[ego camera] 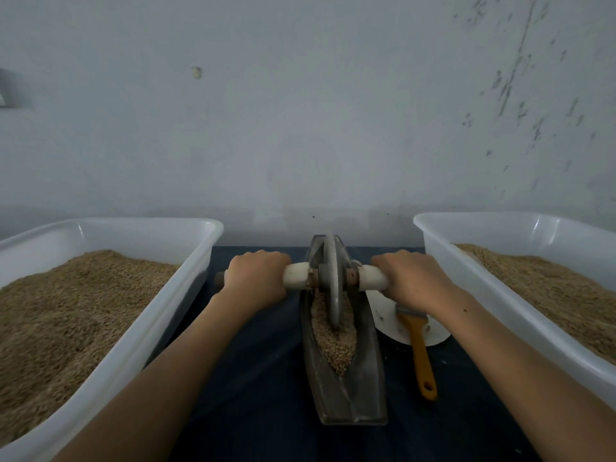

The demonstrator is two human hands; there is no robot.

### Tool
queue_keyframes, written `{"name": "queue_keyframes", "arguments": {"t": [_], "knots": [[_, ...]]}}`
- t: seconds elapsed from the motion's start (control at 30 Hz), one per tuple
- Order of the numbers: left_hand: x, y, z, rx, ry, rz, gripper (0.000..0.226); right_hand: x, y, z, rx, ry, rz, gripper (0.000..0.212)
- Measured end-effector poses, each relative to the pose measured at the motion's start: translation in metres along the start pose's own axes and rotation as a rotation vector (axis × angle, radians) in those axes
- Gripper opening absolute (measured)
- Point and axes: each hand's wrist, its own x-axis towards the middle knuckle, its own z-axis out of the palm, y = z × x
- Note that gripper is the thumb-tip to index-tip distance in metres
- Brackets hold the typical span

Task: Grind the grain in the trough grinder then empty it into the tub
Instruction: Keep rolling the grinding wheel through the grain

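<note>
Trough grinder [346, 368] lies centre on the dark cloth, long axis 12 to 6 o'clock, grain [333, 338] heaped in its channel. Wheel [331, 278] stands upright mid-trough, axle crosswise; left hand [255, 278] at 9 o'clock and right hand [413, 278] at 3 o'clock, fingers clamped round the handles, equally near. Judged: rolling runs along the 12–6 line

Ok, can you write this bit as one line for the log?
step: grinding | left hand: grips axle | right hand: grips axle | wheel: in trough | grain: still in trough
</note>
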Motion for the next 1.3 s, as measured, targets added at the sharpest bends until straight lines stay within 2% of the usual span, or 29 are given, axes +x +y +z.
{"name": "queue_keyframes", "arguments": {"t": [0.07,0.13,0.27,0.37,0.47,0.6,0.73,0.83,0.93,1.07,1.13,1.23,1.3], "knots": [[-0.001,0.001,0.003,-0.007,0.077,-0.018,0.016,0.0,-0.002,0.006,-0.011,0.113,0.014,0.01],[-0.001,0.002,0.003,-0.002,0.085,-0.028,0.016,0.0,-0.002,0.007,-0.009,0.13,0.016,0.01],[0.0,0.002,-0.004,0.044,-0.073,-0.003,0.025,0.0,0.003,-0.005,0.042,-0.117,-0.011,0.016],[0.0,0.003,-0.011,0.05,-0.202,-0.002,0.033,-0.002,0.004,-0.017,0.107,-0.335,-0.007,0.032],[-0.001,0.004,-0.015,0.041,-0.275,0.003,0.04,-0.003,0.002,-0.022,0.133,-0.415,0.002,0.04],[0.0,0.003,-0.01,0.022,-0.211,-0.002,0.034,-0.005,-0.001,-0.021,0.093,-0.344,-0.001,0.029],[0.0,0.001,0.0,-0.044,-0.073,-0.024,0.019,-0.004,-0.007,-0.011,-0.039,-0.013,0.009,0.011],[-0.001,-0.001,0.005,-0.079,-0.049,-0.039,0.019,-0.003,-0.01,-0.007,-0.081,0.096,0.011,0.013],[0.0,-0.001,0.0,-0.039,-0.129,-0.025,0.026,-0.002,-0.007,-0.01,-0.063,0.001,-0.007,0.01],[0.001,0.001,-0.011,0.003,-0.286,-0.008,0.04,-0.001,-0.001,-0.021,0.044,-0.307,-0.027,0.03],[0.0,0.002,-0.014,0.019,-0.324,-0.003,0.043,-0.002,0.0,-0.024,0.088,-0.386,-0.027,0.034],[-0.001,0.003,-0.014,0.026,-0.302,-0.004,0.042,-0.004,-0.001,-0.023,0.107,-0.393,-0.015,0.033],[-0.001,0.003,-0.011,0.016,-0.234,-0.009,0.036,-0.004,-0.002,-0.019,0.066,-0.294,-0.009,0.026]]}}
